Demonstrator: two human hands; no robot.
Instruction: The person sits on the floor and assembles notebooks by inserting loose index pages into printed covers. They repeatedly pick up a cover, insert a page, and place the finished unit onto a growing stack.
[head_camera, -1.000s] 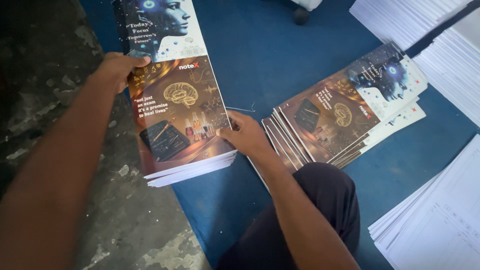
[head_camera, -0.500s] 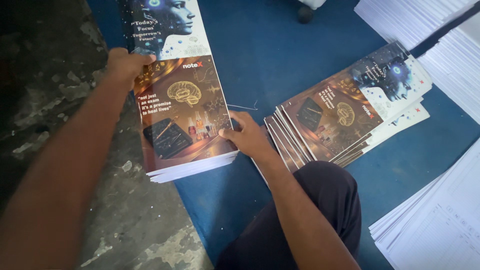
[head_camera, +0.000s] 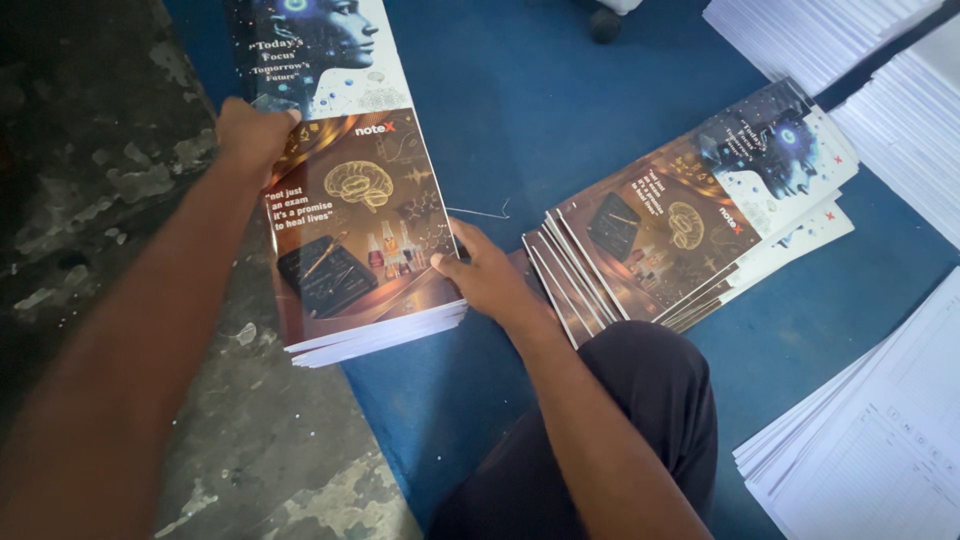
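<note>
- Soft, even daylight; the blue mat (head_camera: 560, 130) is bright.
- The concrete floor (head_camera: 90, 200) at left lies dim.
- Faint sheen on the glossy covers (head_camera: 350, 200).
- The near forearm is blurred.

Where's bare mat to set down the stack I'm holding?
Bare blue mat lies above the right hand, between the held stack and the fanned covers. A narrower bare strip runs below the stack, left of the knee. The right side is crowded: white sheets at the lower corner, more paper piles at the upper corner. The left hand grips the stack's far edge.
</note>
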